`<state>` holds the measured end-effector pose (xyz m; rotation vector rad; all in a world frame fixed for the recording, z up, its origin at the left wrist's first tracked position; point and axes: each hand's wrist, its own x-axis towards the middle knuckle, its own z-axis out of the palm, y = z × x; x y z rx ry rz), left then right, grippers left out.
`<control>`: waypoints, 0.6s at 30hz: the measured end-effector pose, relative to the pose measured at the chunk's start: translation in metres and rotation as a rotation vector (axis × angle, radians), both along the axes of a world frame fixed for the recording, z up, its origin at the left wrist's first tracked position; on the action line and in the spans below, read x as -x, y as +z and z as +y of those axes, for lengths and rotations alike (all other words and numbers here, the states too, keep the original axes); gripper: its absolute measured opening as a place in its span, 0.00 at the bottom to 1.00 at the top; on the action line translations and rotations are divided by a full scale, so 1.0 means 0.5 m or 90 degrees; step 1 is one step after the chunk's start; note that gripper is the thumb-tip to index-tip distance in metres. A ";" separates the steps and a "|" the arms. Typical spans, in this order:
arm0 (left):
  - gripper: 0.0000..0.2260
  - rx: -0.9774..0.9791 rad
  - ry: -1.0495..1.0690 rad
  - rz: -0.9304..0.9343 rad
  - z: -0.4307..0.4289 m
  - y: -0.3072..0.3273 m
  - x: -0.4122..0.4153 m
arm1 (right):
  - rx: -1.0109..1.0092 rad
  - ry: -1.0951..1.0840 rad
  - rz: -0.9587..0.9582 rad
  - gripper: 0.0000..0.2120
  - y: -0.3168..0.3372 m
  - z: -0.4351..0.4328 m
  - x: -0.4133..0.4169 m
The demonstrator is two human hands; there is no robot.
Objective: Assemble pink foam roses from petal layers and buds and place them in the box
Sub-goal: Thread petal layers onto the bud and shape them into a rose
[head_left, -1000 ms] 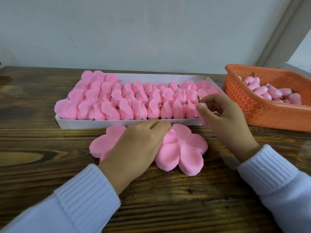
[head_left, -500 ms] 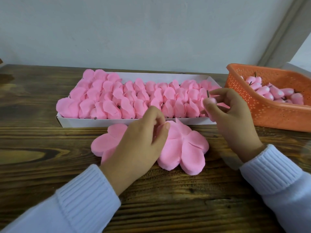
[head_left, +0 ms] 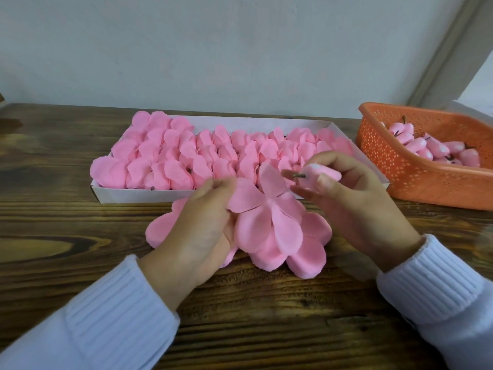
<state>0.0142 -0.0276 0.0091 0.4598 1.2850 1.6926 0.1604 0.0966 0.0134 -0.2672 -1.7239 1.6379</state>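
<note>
The left hand pinches a petal layer by its left edge, just above the stack of layers. Just to its right, the right hand grips a bud, stem pointing at the layer. Behind them, a white box is packed with roses. To the right, an orange basket holds more buds. Dark wooden table, pale wall.

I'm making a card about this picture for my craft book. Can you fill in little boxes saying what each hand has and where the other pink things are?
left hand: holds up one petal layer
right hand: pinches a bud, stem aimed at the petal layer
under the hands: stack of more petal layers on the wooden table
white box: packed with pink roses
orange basket: spare buds, on the right
</note>
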 end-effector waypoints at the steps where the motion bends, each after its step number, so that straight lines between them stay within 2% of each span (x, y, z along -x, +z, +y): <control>1: 0.15 -0.003 -0.006 -0.017 0.002 0.000 0.000 | 0.016 0.028 -0.009 0.15 -0.001 -0.002 0.000; 5: 0.15 -0.076 -0.053 -0.154 0.001 0.006 -0.004 | 0.064 0.075 -0.040 0.20 -0.006 -0.010 0.003; 9: 0.21 -0.096 -0.097 -0.244 0.004 0.003 0.004 | 0.042 0.016 -0.064 0.13 -0.004 -0.014 0.003; 11: 0.23 -0.109 -0.123 -0.250 0.002 0.002 0.002 | -0.014 -0.033 -0.073 0.09 0.000 -0.017 0.003; 13: 0.19 -0.119 -0.163 -0.228 0.000 0.000 0.000 | -0.059 -0.057 -0.075 0.08 0.002 -0.020 0.003; 15: 0.17 -0.105 -0.188 -0.187 -0.002 -0.003 0.000 | -0.086 -0.055 -0.070 0.09 0.002 -0.024 0.003; 18: 0.20 -0.078 -0.200 -0.160 -0.002 -0.008 0.002 | -0.137 -0.053 -0.075 0.11 0.003 -0.028 0.004</control>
